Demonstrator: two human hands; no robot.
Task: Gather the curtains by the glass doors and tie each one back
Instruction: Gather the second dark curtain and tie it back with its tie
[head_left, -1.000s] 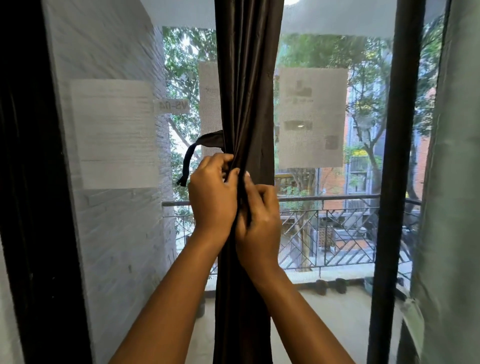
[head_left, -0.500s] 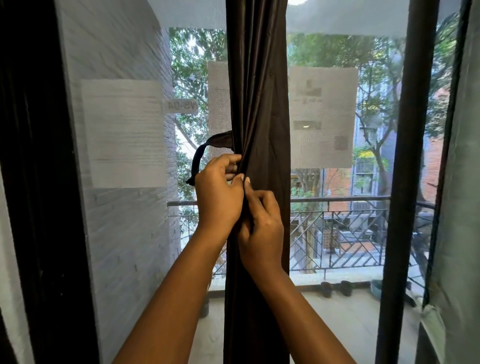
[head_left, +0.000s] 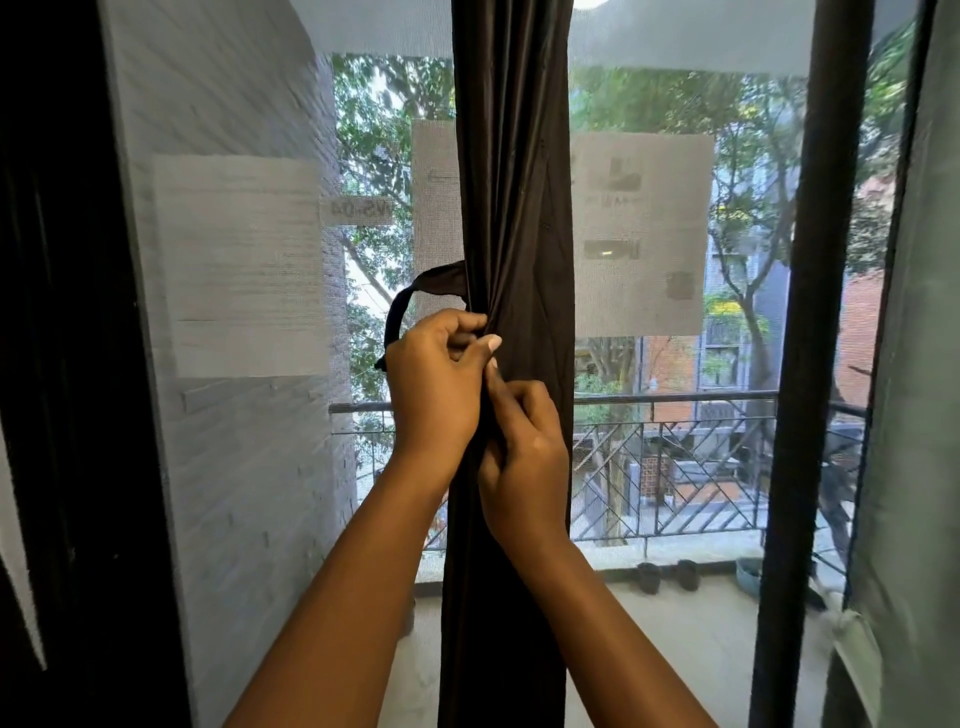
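The left hand is curling its fingers against the left edge of the dark curtain, with the thumb tip lying on the folds; it is gripping the gathered fabric, and what else the fingers may be pinching is hidden behind them. The right hand is sitting just below and to the right of it, the two hands touching, its fingers curled into the front of the same bundle and its forefinger pointing up toward the left thumb. Both forearms are reaching up from the bottom of the view.

The curtain is hanging bunched into a narrow column in front of the glass door, running from the top of the view to the bottom. A dark tie-back strap is coming out of the folds just above the left hand, looping out to the left and dropping behind that hand.

Several sheets of paper are showing on the glass on either side of the curtain. A dark door frame post is standing upright to the right, and a greyish-green curtain is hanging at the far right edge. Beyond the glass a balcony railing is crossing the view, with trees and brick buildings behind it.
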